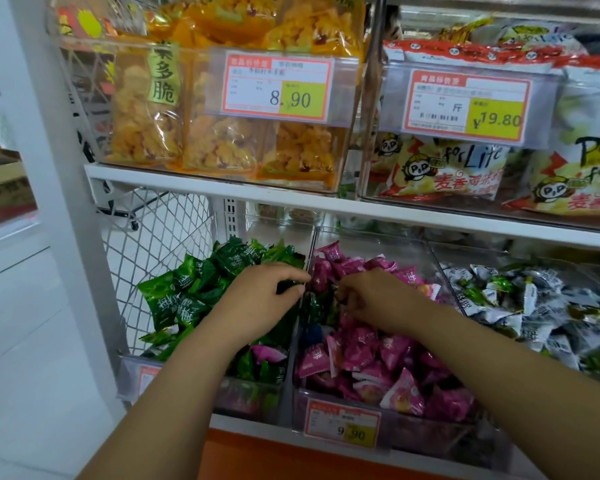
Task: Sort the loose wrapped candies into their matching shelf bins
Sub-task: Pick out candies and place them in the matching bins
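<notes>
Two bare forearms come in from the bottom edge, reaching up over the lower shelf. Just past them, the front wall of the pink bin (416,429) carries a price tag (342,422) reading 9.90. Pink candies (378,358) are heaped inside. To the left, in the green bin (250,398), a stray pink candy (265,353) lies near the front among the green candies (187,292).

Now the hands. The left hand (257,299) is over the green heap, forefinger and thumb arched toward the clear divider (300,327); I cannot tell if they pinch anything. The right hand (371,296) is knuckles-up in the pink bin, fingers curled down by some stray green wrappers (317,306) beside the divider; its grip is hidden.

Further right, a third bin holds white-and-grey candies (534,306). On the shelf above stand orange snack bags (222,140) and red-and-white packets (465,171).
</notes>
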